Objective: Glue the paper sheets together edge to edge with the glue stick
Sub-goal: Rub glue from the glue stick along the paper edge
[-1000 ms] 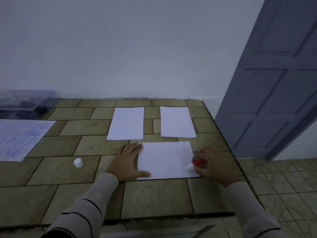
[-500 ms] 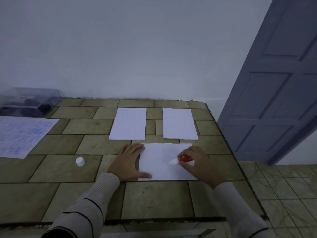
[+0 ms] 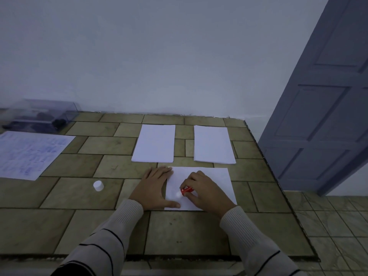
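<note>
so the person has the near sheet [image 3: 217, 180] lying on the tiled counter [image 3: 79, 198]. the left hand [image 3: 153, 188] is flat with fingers straight, half on the tile and half over the sheet's left edge, thumb across the near-left corner. it's just pinning the paper, not gripping anything. the right hand [image 3: 205, 193] is curled round the red glue stick [image 3: 186, 189], white tip down on the paper toward its left end, just beside the left thumb. the white cap [image 3: 98, 185] sits on the tiles off to the left, well apart. the far left sheet [image 3: 154, 143] and far right sheet [image 3: 213, 144] lie side by side just beyond, not touching each other or the near one, so nothing looks joined yet and this reads as the gluing pass on the first sheet. to do it well imo: the glue wants to be a narrow band right along the edge that'll meet the next sheet, not wandering into the middle. light, even pressure too, so the thin paper doesn't wrinkle or drag. the pinning hand should sit close to the tip but out of the glue's path, and the corners need covering since those lift first. can't tell how much glue is already down, it's white on white.
</note>
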